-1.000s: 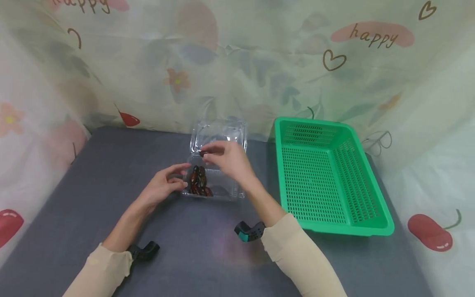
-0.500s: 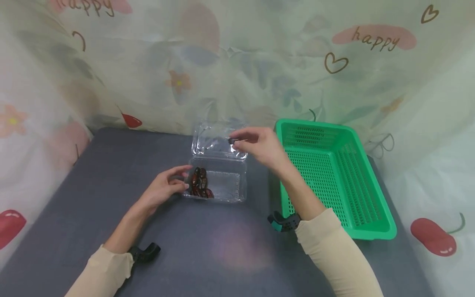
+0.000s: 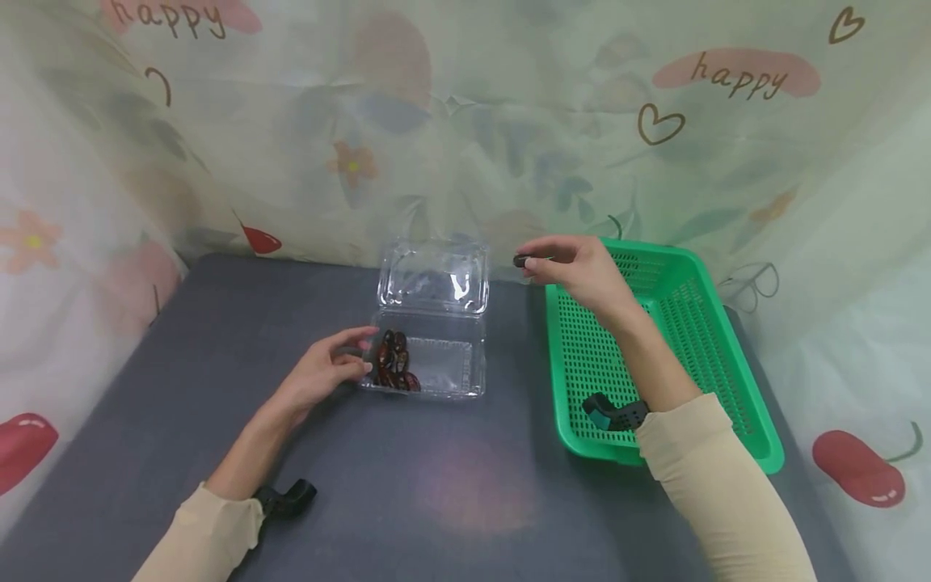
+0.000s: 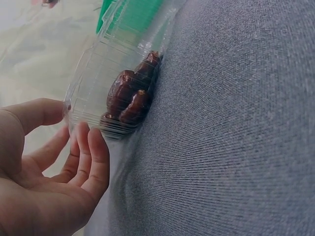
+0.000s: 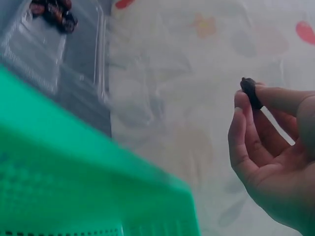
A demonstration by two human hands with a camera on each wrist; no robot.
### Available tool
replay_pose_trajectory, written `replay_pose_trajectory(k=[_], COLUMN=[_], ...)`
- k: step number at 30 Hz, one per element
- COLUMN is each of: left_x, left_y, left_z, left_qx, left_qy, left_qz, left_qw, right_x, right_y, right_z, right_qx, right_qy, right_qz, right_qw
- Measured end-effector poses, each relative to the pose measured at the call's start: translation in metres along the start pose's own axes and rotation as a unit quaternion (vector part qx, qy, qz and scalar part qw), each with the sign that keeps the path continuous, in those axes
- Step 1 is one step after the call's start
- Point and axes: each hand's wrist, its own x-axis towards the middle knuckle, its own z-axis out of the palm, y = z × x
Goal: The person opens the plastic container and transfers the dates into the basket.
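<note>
My right hand (image 3: 582, 275) pinches a dark brown date (image 3: 520, 260) between thumb and fingertips, in the air over the left rim of a green plastic basket (image 3: 556, 380). The right wrist view shows this date (image 5: 251, 93) held upright at the fingertips. A hinged clear plastic box (image 3: 440, 364) stands on the table to the left, its lid (image 3: 434, 279) tilted back. Several glossy dates (image 3: 394, 360) lie together at the box's left end. My left hand (image 3: 320, 372) grips that end, with thumb and fingers at the rim and wall.
The basket has perforated walls and floor and sits at the table's right side. A grey cloth covers the table (image 3: 407, 501). A printed curtain (image 3: 465, 162) closes off the back and both sides.
My right hand has carried the date from over the clear box rightward to the basket's left rim. The left hand stays at the box. The camera view shifts slightly.
</note>
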Motion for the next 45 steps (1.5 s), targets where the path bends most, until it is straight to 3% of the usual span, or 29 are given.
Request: replay_pose_trajectory(k=[3, 8, 22, 34, 40, 45], left_x=[0.0, -0.001, 0.001, 0.002, 0.001, 0.0], left_y=[0.0, -0.002, -0.007, -0.006, -0.007, -0.006], left_z=[0.0, 0.0, 0.004, 0.003, 0.001, 0.0], left_qx=[0.0, 0.001, -0.007, -0.006, -0.009, -0.012], left_qy=[0.003, 0.004, 0.001, 0.007, 0.009, 0.011], left_qz=[-0.001, 0.0, 0.005, -0.005, -0.008, -0.006], left_qw=[1.0, 1.0, 1.0, 0.9999, 0.9999, 0.9998], right_x=[0.001, 0.003, 0.011, 0.017, 0.019, 0.022], right_y=[0.009, 0.027, 0.078, 0.118, 0.135, 0.138], right_z=[-0.012, -0.029, -0.06, -0.072, -0.076, -0.073], right_qx=[-0.006, 0.029, 0.09, 0.06, 0.022, 0.032], right_qy=[0.005, 0.019, 0.053, 0.071, 0.058, 0.047], right_qz=[0.013, 0.026, 0.05, 0.107, 0.122, 0.151], right_qw=[1.0, 0.999, 0.993, 0.99, 0.991, 0.987])
